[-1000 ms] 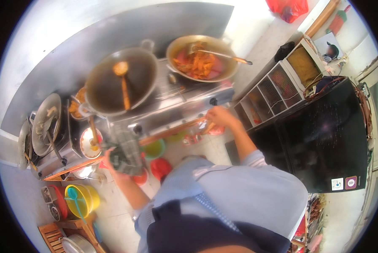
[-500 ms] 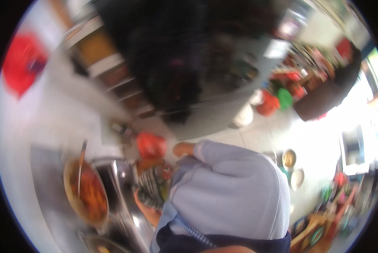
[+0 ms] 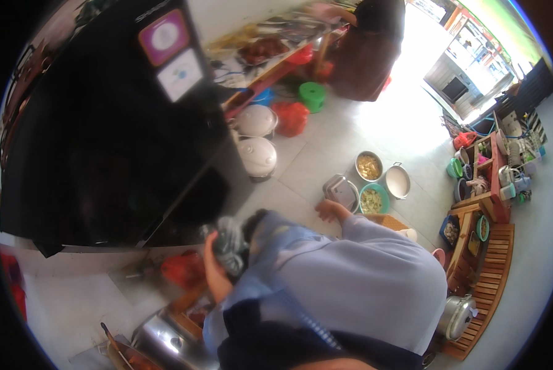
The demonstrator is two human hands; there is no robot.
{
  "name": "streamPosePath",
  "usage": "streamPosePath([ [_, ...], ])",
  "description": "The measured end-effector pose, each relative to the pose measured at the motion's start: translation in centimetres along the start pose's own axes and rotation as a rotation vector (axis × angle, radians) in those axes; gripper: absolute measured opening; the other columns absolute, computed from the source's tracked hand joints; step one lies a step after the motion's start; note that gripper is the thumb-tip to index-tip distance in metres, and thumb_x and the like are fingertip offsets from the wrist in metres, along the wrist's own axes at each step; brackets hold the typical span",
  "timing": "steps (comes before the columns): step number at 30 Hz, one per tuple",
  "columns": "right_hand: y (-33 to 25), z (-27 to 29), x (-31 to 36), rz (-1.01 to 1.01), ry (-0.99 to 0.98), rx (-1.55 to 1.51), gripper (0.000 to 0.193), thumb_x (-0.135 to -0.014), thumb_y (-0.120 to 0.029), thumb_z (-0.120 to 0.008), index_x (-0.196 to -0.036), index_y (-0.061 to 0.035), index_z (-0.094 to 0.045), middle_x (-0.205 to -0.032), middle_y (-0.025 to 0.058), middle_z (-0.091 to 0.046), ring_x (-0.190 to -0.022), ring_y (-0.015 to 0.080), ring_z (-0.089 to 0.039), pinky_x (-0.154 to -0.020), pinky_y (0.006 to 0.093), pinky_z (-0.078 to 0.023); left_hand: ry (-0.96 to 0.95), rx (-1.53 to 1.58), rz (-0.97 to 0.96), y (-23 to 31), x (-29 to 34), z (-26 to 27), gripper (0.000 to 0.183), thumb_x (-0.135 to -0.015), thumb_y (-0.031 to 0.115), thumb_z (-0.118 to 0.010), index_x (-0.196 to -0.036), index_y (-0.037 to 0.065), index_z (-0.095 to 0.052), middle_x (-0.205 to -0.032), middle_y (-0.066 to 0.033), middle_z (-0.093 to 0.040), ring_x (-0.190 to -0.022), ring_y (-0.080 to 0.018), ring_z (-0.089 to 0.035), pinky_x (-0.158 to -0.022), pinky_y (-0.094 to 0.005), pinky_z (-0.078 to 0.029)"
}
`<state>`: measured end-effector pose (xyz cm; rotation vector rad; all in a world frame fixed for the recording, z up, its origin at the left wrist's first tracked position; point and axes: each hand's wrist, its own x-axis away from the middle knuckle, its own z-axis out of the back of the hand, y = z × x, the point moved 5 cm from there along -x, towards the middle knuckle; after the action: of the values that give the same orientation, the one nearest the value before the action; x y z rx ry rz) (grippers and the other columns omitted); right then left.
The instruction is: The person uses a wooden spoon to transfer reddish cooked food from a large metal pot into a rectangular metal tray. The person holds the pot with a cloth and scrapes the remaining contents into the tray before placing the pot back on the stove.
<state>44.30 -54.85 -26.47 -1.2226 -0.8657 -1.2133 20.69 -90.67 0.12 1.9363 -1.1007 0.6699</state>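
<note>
Floor space lies open on the far side of the black cabinet (image 3: 103, 135): pale tiles run bare from its corner toward the bright doorway, bounded by two white lidded pots (image 3: 256, 139) against the cabinet's foot and a cluster of bowls (image 3: 375, 185) further out. The left hand (image 3: 218, 262), just below the cabinet's lower edge, is closed tight around a bunched grey cloth (image 3: 230, 246). The right hand (image 3: 331, 211), beyond the cabinet's corner near a square metal tin (image 3: 342, 191), has loosely spread fingers and holds nothing.

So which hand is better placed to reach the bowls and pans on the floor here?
Probably the right hand. It is empty, stretched out, and close to the square steel pan and the green bowl of food. The left hand is shut on a grey cloth by the black cabinet.
</note>
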Motion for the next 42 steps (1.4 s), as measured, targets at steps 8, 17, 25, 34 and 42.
streamPosePath([
  [8,0.0,9.6,4.6,0.359,0.305,-0.247,0.045,-0.097,-0.041,-0.052,-0.131,-0.012,-0.06,-0.116,0.0124,-0.067,-0.093,0.0248,-0.068,-0.074,0.0448,-0.055,-0.218,-0.37,0.156,-6.8,-15.8,-11.7,0.05,-0.093,0.053,-0.055,-0.109,0.006,-0.065,-0.097,-0.0095,-0.07,-0.083,-0.0238,-0.069,-0.076,-0.0377,-0.056],
  [17,-30.5,24.2,12.4,1.041,0.286,-0.352,0.046,-0.097,-0.045,-0.055,-0.125,-0.0102,-0.063,-0.112,0.0102,-0.069,-0.109,0.0238,-0.063,-0.089,0.0385,-0.049,-0.371,-0.705,0.028,-13.0,-36.0,-37.0,0.098,-0.088,0.082,-0.028,-0.142,0.002,-0.041,-0.136,-0.0165,-0.053,-0.123,-0.029,-0.053,-0.105,-0.0418,-0.04],
  [25,-38.9,39.8,1.3,1.151,0.587,-0.241,0.039,-0.084,-0.016,-0.068,-0.122,-0.0068,-0.062,-0.106,0.0184,-0.069,-0.099,0.034,-0.066,-0.086,0.0417,-0.05,-0.275,-0.422,0.151,-10.9,-42.6,-47.8,0.087,-0.091,0.073,-0.038,-0.144,0.004,-0.04,-0.139,-0.0172,-0.05,-0.125,-0.0361,-0.049,-0.1,-0.0463,-0.045],
  [34,-50.8,47.1,0.2,1.326,1.033,-0.038,0.044,-0.08,-0.003,-0.064,-0.124,-0.0026,-0.06,-0.102,0.0193,-0.062,-0.099,0.0388,-0.056,-0.085,0.0464,-0.046,-0.113,-0.419,-0.075,-1.3,-46.6,-46.1,0.049,-0.096,0.044,-0.055,-0.128,0.007,-0.053,-0.126,-0.0124,-0.059,-0.115,-0.0287,-0.059,-0.098,-0.0465,-0.047],
  [42,-54.1,44.4,-0.4,1.386,1.087,0.141,0.045,-0.076,0.0,-0.064,-0.121,-0.0056,-0.063,-0.109,0.0134,-0.059,-0.105,0.0352,-0.053,-0.086,0.0457,-0.045,0.063,-0.32,-0.264,8.4,-49.8,-45.1,0.049,-0.097,0.035,-0.053,-0.135,0.005,-0.049,-0.129,-0.0118,-0.058,-0.111,-0.0274,-0.06,-0.094,-0.0435,-0.049],
])
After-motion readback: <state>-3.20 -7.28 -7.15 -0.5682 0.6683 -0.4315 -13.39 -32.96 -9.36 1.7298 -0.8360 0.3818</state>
